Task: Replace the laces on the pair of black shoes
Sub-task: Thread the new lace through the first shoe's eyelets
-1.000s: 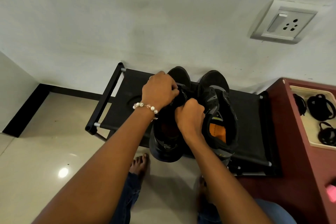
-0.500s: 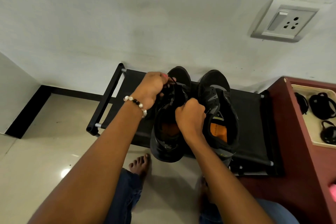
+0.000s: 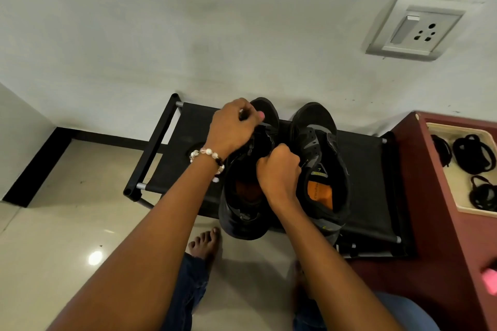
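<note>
Working the lace at the toe end of the left shoe point(image 3: 243, 196), I have my left hand point(image 3: 232, 129) curled and pinching something thin up by the front eyelets, while my right hand point(image 3: 279, 169) is fisted on the shoe's upper near the tongue to brace it. Both shoes sit side by side on the black rack point(image 3: 363, 169) against the wall; the right shoe point(image 3: 321, 161) is just beside my right hand and looks to have no lace in its eyelets. To do this step well, I judge I should pull the lace straight along its run, one crossing at a time, keeping the bracing hand firm so the shoe does not slide off the rack's front edge, which its heel overhangs. Black lace against black shoe is hard to make out, so I cannot tell whether this one is going in or coming out. My hands hide the eyelets. Dark coils in the tray point(image 3: 457, 188) at right could be laces.
</note>
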### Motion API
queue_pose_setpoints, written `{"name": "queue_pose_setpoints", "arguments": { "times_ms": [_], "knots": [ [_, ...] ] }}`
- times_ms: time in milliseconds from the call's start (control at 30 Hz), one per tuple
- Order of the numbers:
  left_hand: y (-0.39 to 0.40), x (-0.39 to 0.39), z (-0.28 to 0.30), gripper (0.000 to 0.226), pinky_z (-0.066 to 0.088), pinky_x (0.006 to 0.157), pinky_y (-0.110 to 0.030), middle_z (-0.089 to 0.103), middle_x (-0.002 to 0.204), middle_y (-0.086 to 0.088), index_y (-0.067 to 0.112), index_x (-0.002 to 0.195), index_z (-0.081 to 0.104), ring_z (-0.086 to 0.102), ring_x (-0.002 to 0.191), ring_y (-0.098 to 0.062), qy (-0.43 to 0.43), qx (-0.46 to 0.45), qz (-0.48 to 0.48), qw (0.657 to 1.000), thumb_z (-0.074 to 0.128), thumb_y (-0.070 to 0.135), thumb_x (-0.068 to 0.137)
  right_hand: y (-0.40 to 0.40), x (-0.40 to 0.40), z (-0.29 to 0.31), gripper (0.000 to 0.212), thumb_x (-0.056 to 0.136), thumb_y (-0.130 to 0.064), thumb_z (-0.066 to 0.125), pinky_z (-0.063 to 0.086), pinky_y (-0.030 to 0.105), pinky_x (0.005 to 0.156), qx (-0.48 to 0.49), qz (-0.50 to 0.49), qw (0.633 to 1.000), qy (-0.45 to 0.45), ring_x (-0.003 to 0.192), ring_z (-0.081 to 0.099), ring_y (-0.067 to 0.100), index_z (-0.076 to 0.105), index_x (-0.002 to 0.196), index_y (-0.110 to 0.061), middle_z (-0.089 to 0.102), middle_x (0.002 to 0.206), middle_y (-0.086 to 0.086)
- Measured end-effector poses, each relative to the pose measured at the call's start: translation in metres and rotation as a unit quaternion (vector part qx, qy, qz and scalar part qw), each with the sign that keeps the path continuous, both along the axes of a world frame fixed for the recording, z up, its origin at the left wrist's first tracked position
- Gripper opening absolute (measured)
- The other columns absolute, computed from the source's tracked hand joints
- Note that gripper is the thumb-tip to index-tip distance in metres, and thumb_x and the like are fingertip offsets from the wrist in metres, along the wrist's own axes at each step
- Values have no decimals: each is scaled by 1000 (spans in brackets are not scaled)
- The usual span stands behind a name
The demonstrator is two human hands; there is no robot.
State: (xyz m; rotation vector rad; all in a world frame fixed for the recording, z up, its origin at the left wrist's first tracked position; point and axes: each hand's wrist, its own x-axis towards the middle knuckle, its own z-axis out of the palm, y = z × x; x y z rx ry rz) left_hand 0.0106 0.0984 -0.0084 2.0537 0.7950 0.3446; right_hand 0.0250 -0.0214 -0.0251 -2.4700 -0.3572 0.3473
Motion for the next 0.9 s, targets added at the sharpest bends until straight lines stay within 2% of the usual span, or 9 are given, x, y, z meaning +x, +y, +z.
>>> {"name": "queue_pose_setpoints", "arguments": {
  "times_ms": [100,400,500,567,633,667,700,800,900],
  "knots": [
    [-5,-1,-8,14,52,81,-29,70,96,4,22,95,73,64,88,-14,69,140,-74,985,69,30,85,1,0,0,20,96,-10,47,37,31,66,-5,3,1000,2,96,61,34,55,111,0,61,107,16],
    [-20,6,-12,24,34,71,-32,52,109,-13,2,104,56,54,95,-30,145,329,-99,928,41,20,100,1,0,0,20,94,-9,46,41,34,68,15,-15,999,30,96,60,37,56,108,2,61,108,19],
    [-11,5,-10,27,31,66,-31,51,86,-10,3,78,50,49,79,-27,143,210,-95,962,43,21,97,0,0,1,20,94,-10,47,38,31,67,17,-11,999,29,95,61,36,56,108,1,61,107,17],
    [-4,5,-5,32,34,58,-29,53,69,-9,5,67,47,52,64,-23,104,10,-26,994,43,19,95,-1,0,2,20,94,-10,47,37,31,66,17,-8,999,29,95,61,36,56,108,1,61,106,17],
    [5,1,2,29,40,46,-23,58,66,-10,6,70,52,58,54,-21,11,-254,101,962,39,15,94,0,0,1,19,94,-9,47,38,31,65,19,-12,999,27,94,61,36,56,107,2,61,106,18],
    [12,-3,4,27,42,44,-22,58,66,-10,6,72,53,59,52,-21,-14,-314,144,939,38,14,94,-1,0,1,19,95,-9,47,38,31,65,20,-13,999,26,93,61,36,56,107,2,61,106,18],
    [19,-7,4,26,46,46,-24,57,66,-11,6,72,52,59,52,-23,-15,-309,165,936,39,14,93,-1,-1,2,19,95,-10,47,38,31,64,19,-9,999,24,92,61,35,56,107,2,61,105,17],
    [43,-23,-3,28,49,61,-36,55,69,-10,8,66,47,58,64,-30,93,-71,168,979,52,25,88,-1,4,4,18,97,-16,49,37,29,63,5,14,999,40,86,58,29,56,106,-1,60,103,14],
    [49,-34,-4,33,50,84,-45,61,81,-13,14,64,50,61,83,-33,233,63,122,963,62,38,82,2,19,8,19,96,-23,53,46,34,70,25,54,996,68,89,55,28,51,103,-5,58,106,13]
  ]
}}
